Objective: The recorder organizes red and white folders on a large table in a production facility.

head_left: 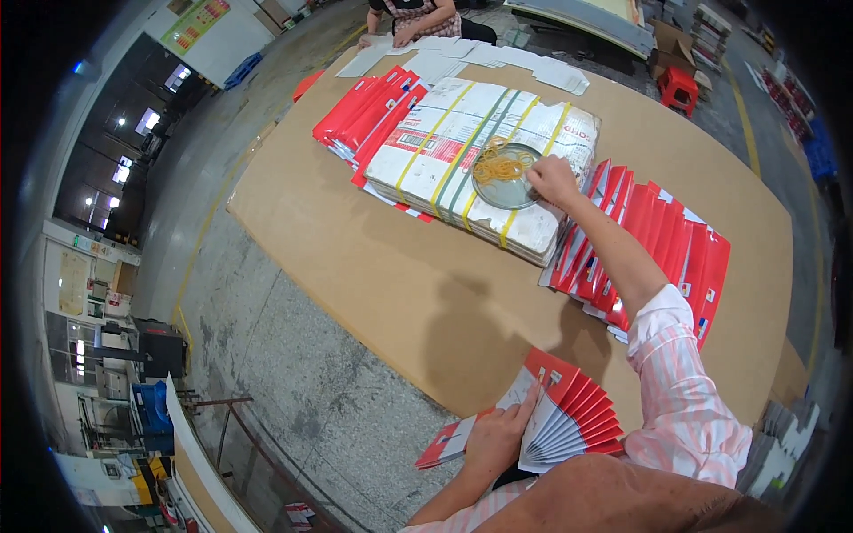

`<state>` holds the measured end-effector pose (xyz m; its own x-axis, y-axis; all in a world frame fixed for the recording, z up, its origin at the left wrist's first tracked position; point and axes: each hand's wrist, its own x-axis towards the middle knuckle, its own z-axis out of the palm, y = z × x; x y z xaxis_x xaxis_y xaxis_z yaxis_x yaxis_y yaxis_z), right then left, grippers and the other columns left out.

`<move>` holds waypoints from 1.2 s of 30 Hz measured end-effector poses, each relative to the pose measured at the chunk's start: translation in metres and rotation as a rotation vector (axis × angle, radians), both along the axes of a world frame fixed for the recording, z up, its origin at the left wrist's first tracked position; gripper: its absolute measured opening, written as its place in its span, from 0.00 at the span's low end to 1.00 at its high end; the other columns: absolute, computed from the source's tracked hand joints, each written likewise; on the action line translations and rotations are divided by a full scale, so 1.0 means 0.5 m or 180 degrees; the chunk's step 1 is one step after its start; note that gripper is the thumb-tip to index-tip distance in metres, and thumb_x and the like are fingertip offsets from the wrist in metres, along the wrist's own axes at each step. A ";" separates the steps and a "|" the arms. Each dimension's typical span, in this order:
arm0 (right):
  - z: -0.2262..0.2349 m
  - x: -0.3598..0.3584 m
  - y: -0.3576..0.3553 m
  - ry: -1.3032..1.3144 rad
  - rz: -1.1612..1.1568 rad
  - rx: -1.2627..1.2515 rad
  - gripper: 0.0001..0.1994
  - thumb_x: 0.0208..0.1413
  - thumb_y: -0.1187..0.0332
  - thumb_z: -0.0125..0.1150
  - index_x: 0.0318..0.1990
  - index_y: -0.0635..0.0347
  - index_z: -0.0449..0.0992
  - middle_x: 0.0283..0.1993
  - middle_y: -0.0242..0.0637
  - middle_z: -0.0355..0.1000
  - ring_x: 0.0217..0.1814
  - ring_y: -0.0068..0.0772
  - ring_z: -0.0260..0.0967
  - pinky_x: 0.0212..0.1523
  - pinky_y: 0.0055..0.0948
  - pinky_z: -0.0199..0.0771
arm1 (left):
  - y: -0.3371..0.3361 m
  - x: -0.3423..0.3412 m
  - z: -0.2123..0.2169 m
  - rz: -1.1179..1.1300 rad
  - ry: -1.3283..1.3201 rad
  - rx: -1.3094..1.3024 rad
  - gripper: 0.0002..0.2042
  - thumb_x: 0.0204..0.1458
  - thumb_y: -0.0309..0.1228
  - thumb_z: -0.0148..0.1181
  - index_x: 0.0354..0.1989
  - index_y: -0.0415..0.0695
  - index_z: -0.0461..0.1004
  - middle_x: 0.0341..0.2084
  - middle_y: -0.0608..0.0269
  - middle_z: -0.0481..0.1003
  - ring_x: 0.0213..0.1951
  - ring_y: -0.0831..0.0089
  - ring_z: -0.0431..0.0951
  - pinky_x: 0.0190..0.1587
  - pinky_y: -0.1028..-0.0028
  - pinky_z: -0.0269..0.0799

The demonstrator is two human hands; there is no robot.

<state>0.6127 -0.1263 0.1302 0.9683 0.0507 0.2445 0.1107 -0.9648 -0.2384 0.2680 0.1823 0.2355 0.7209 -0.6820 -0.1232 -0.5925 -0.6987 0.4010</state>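
1. The person's left hand (498, 435) is holding a bunch of red and white cards (573, 413) spread out like a fan. Its grip is closed on them, with one finger pointing along the top card.
2. The fan is close to the person's body, by the near edge of the brown table (355, 244).
3. The right hand (553, 181) reaches out to the right rim of a round, see-through dish (508, 194). Its fingers are curled, but I can't tell what its grip has hold of.
4. Yellow rubber bands (499, 165) lie in the dish. The dish sits on a big white bundle (413, 164) with yellow and green straps.
5. A red pile (364, 108) lies left of the bundle, and another red row (653, 233) lies right of it.
6. At the far end, another person (422, 16) is beside some white papers (551, 75).
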 end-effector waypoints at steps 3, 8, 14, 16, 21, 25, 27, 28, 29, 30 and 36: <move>0.000 0.012 -0.021 -0.0974 -0.0389 0.0879 0.07 0.46 0.64 0.57 0.26 0.54 0.79 0.30 0.35 0.72 0.40 0.40 0.68 0.36 0.40 0.68 | -0.002 0.001 0.003 -0.0008 -0.0010 -0.0010 0.37 0.42 0.25 0.53 0.66 0.44 0.51 0.26 0.59 0.73 0.26 0.63 0.75 0.30 0.68 0.71; 0.000 0.052 -0.021 -0.0838 -0.0472 -0.0088 0.06 0.46 0.65 0.58 0.30 0.49 0.81 0.31 0.35 0.72 0.40 0.39 0.67 0.39 0.39 0.68 | 0.001 0.000 -0.004 0.0018 -0.0091 0.0107 0.38 0.41 0.25 0.54 0.66 0.44 0.52 0.25 0.60 0.73 0.25 0.64 0.75 0.29 0.69 0.71; -0.013 0.090 0.001 -0.0799 -0.0456 -0.0423 0.06 0.45 0.66 0.58 0.30 0.48 0.81 0.33 0.34 0.72 0.42 0.38 0.67 0.41 0.38 0.67 | 0.000 -0.001 -0.006 0.0071 0.0055 0.0027 0.36 0.41 0.24 0.53 0.66 0.44 0.53 0.24 0.61 0.73 0.24 0.67 0.74 0.28 0.70 0.71; -0.016 0.097 0.000 -0.0717 -0.0484 -0.0602 0.06 0.44 0.65 0.59 0.30 0.47 0.81 0.33 0.34 0.72 0.42 0.36 0.67 0.42 0.37 0.67 | -0.003 0.002 -0.001 0.0084 0.0190 -0.0001 0.36 0.42 0.24 0.53 0.66 0.44 0.54 0.24 0.61 0.72 0.24 0.67 0.74 0.28 0.71 0.70; 0.003 0.091 -0.033 -0.0413 -0.0619 0.1485 0.05 0.45 0.68 0.58 0.27 0.58 0.78 0.30 0.34 0.74 0.36 0.35 0.70 0.37 0.33 0.68 | -0.008 0.006 0.003 0.0094 -0.0027 0.0136 0.36 0.42 0.24 0.52 0.66 0.44 0.54 0.24 0.61 0.72 0.25 0.67 0.74 0.28 0.71 0.71; 0.032 0.055 -0.079 0.0038 -0.0437 0.3199 0.04 0.46 0.69 0.60 0.28 0.60 0.76 0.28 0.32 0.74 0.31 0.28 0.69 0.34 0.30 0.68 | -0.009 0.011 -0.004 0.0036 -0.0152 0.0031 0.36 0.43 0.23 0.51 0.66 0.45 0.53 0.25 0.61 0.73 0.27 0.66 0.75 0.28 0.70 0.71; 0.065 0.022 -0.061 0.0585 -0.0710 0.4171 0.04 0.45 0.71 0.61 0.29 0.60 0.76 0.27 0.29 0.73 0.29 0.23 0.67 0.33 0.30 0.68 | -0.008 0.010 -0.007 0.0107 -0.0126 0.0091 0.37 0.42 0.22 0.53 0.66 0.46 0.52 0.26 0.59 0.73 0.28 0.63 0.76 0.29 0.68 0.72; 0.071 0.003 -0.060 0.0478 -0.0606 0.4423 0.01 0.46 0.73 0.60 0.27 0.60 0.76 0.26 0.33 0.74 0.24 0.24 0.66 0.28 0.27 0.68 | -0.014 0.011 -0.001 0.0077 -0.0140 0.0064 0.37 0.42 0.22 0.53 0.66 0.46 0.52 0.26 0.59 0.73 0.28 0.63 0.76 0.29 0.68 0.72; 0.081 -0.017 -0.065 0.0440 -0.0621 0.4402 0.01 0.46 0.73 0.60 0.27 0.60 0.76 0.26 0.33 0.74 0.24 0.24 0.66 0.28 0.27 0.68 | -0.022 0.015 0.007 0.0228 0.0118 -0.0017 0.32 0.41 0.24 0.54 0.61 0.48 0.59 0.28 0.58 0.73 0.31 0.59 0.76 0.32 0.64 0.72; 0.093 -0.037 -0.070 0.0585 -0.0469 0.4644 0.01 0.46 0.74 0.60 0.26 0.60 0.75 0.26 0.34 0.73 0.22 0.23 0.66 0.25 0.24 0.67 | -0.029 0.016 0.015 0.0378 0.0377 -0.0096 0.28 0.40 0.25 0.55 0.56 0.50 0.67 0.31 0.56 0.74 0.33 0.54 0.76 0.35 0.60 0.72; 0.135 -0.297 -0.008 0.0804 0.0145 0.3890 0.05 0.50 0.72 0.57 0.26 0.63 0.70 0.25 0.36 0.71 0.20 0.20 0.66 0.19 0.20 0.66 | -0.026 0.005 -0.001 0.0573 0.0600 -0.0159 0.15 0.38 0.27 0.58 0.38 0.46 0.73 0.31 0.50 0.74 0.34 0.48 0.75 0.37 0.55 0.70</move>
<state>0.4641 -0.1304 0.1977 0.9984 -0.0436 -0.0372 -0.0411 -0.0936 -0.9948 0.2703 0.1693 0.2352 0.7988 -0.5534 -0.2361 -0.3719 -0.7627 0.5292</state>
